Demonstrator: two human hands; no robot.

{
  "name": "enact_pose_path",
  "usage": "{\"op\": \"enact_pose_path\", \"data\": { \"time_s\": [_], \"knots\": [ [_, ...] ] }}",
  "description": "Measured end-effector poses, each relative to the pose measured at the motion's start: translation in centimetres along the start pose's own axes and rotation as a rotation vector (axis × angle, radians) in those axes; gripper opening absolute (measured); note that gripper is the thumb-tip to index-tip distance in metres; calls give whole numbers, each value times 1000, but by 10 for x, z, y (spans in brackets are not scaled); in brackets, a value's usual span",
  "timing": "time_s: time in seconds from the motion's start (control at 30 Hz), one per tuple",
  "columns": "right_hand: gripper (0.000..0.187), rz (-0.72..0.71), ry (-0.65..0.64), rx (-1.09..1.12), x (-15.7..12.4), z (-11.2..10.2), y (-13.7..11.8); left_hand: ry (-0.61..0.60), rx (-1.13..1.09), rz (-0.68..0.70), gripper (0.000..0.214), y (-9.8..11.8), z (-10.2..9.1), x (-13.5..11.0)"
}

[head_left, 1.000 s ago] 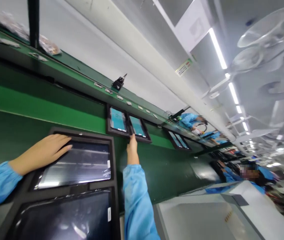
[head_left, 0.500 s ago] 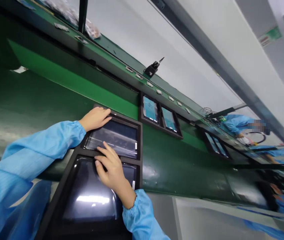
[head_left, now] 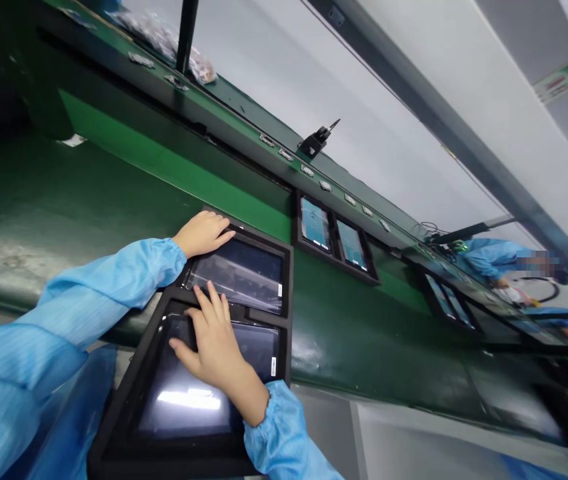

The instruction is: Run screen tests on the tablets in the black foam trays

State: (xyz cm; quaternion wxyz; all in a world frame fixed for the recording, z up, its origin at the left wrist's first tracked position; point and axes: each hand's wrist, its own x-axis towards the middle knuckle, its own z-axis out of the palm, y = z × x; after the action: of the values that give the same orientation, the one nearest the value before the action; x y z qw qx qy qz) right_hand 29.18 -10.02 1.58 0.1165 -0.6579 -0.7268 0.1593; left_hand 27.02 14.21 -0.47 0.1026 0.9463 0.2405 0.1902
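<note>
A black tray with two dark glass screens lies partly on the green conveyor belt in front of me. My left hand rests flat on the tray's far left corner, beside the far screen, fingers stretched out. Fingers spread, my right hand lies flat on the near screen. Neither hand grips anything. Both arms wear blue sleeves.
A second black tray with two lit blue screens sits further along the belt, then a third tray. Small labels and a black clamp line the belt's far rail. Co-workers in blue work far down the line. A grey bench is at lower right.
My right hand came back from the far tray and settled on the near screen. The left hand shifted to the tray's far corner. My view swung left and down.
</note>
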Motion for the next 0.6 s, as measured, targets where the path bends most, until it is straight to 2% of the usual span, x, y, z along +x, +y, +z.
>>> {"op": "enact_pose_path", "data": {
  "time_s": [0.17, 0.43, 0.53, 0.6],
  "knots": [
    [50, 12, -27, -32, 6, 1, -5, 5, -41, -5, 31, -2, 1, -1],
    [47, 54, 57, -53, 4, 18, -11, 41, -140, -14, 31, -1, 1, -1],
    [58, 42, 81, 2, -8, 12, -11, 111, -207, -21, 31, 1, -5, -4],
    [65, 47, 125, 63, -20, -1, -4, 172, -267, -32, 33, 5, -15, -16]
  ]
}}
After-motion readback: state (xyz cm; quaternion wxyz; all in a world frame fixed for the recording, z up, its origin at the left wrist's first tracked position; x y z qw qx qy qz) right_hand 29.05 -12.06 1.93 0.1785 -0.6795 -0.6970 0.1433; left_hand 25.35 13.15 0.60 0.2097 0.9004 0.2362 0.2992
